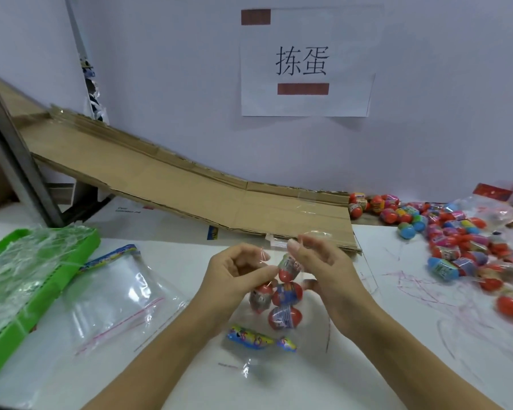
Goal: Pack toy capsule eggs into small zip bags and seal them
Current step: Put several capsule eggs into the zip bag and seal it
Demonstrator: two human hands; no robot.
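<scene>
The work surface is a white table (pixel 172 365) with pink scribble marks on its right part. Above its middle, both hands hold a clear zip bag (pixel 282 294) that has four red capsule eggs (pixel 286 294) inside. The left hand (pixel 234 279) pinches the left edge of the bag mouth with curled fingers and thumb. The right hand (pixel 323 270) pinches the right edge in the same manner, fingers bent, thumb on top. The bottom of the bag, with a colourful printed strip, lies near the table.

A pile of loose eggs (pixel 456 247), red, blue, pink and green, is spread over the right side of the table. On the left lie empty zip bags (pixel 122 294), and beside them stands a green plastic tray (pixel 83 247) filled with more clear bags. A cardboard ramp (pixel 190 190) slopes from the upper left down to the table. Behind it is a pale wall with a paper sign (pixel 305 63) that reads 拣蛋
</scene>
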